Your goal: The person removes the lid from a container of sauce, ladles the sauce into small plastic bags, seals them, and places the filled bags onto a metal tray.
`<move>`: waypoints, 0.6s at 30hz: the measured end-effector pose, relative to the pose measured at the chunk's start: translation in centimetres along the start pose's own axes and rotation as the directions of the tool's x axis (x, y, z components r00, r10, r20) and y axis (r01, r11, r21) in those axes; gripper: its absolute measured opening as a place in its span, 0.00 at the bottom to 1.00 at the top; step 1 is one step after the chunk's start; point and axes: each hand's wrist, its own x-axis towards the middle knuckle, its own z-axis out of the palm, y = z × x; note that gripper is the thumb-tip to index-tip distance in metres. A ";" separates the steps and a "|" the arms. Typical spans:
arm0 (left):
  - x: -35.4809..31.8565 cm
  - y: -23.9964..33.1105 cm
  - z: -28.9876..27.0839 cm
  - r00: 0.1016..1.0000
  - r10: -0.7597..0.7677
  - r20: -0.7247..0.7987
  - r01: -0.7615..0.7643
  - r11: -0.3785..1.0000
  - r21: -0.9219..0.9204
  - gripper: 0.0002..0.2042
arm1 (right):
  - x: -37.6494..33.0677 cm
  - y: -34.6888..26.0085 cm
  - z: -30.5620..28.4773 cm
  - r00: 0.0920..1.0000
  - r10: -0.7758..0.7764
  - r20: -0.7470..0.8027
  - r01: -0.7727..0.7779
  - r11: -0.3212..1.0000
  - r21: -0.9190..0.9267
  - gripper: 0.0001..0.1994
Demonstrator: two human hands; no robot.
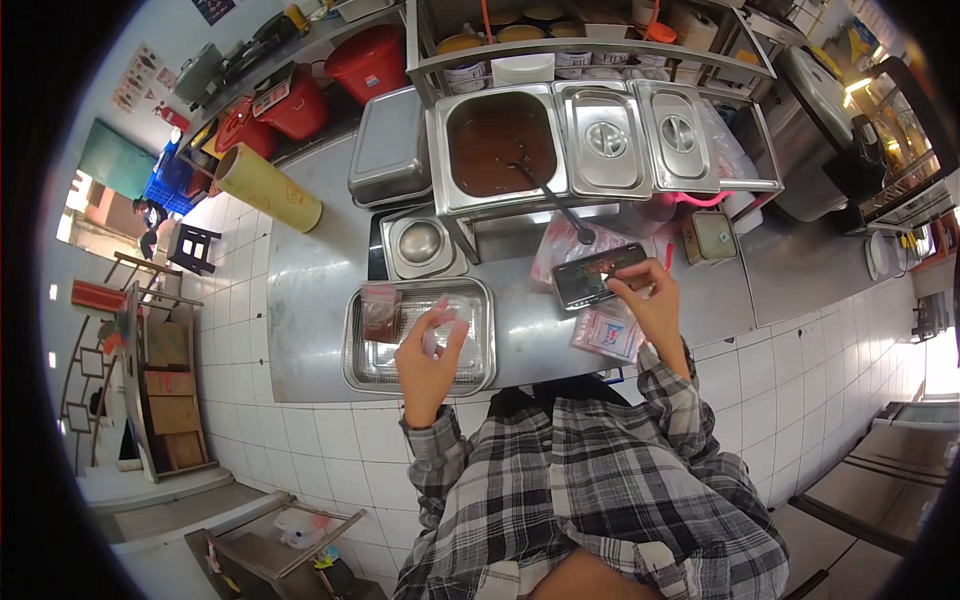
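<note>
My left hand [428, 365] is raised over the near part of a metal tray [487, 345], its thumb and fingers curled round a small clear plastic bag [460, 308]. Inside that tray, a wire rack lies under a filled bag of reddish-brown sauce [381, 312]. To the right, my right hand [655, 305] has thumb and forefinger brought together over the screen of a black phone [578, 284]. Whether those fingertips pinch anything is unclear. The lit phone leans against a pile of clear plastic bags [557, 245]. A pack of printed bags [607, 333] lies below it.
A deep pan of brown sauce [480, 150] with a black-handled ladle [550, 200] stands behind, beside two lidded pans [606, 140]. A yellowish cylinder [268, 188] stands at the counter's left edge. A square tin [710, 238] sits right of the phone. Red buckets [368, 62] stand far left.
</note>
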 end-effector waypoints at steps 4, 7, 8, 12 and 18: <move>1.4 1.9 2.6 0.998 0.015 0.053 -0.016 1.000 0.019 0.13 | 0.8 2.5 -2.5 0.995 0.084 -0.059 -0.064 0.959 0.276 0.09; 2.1 2.8 3.9 0.995 -0.032 0.090 0.029 0.999 0.035 0.15 | 0.9 4.9 -4.6 0.975 0.202 -0.088 -0.179 0.960 0.216 0.08; 2.2 2.8 4.2 0.995 -0.028 0.099 0.025 0.999 0.031 0.15 | 0.7 5.7 -5.1 0.974 0.204 -0.098 -0.180 0.961 0.212 0.08; 3.0 2.1 5.1 0.996 0.015 0.087 -0.016 1.000 0.008 0.17 | -0.2 8.7 -6.8 0.970 0.212 -0.122 -0.180 0.955 0.234 0.06; 3.8 2.1 5.3 0.997 0.015 0.082 -0.014 1.000 -0.018 0.16 | -1.0 8.2 -9.0 0.873 0.475 0.110 -0.480 0.796 0.369 0.12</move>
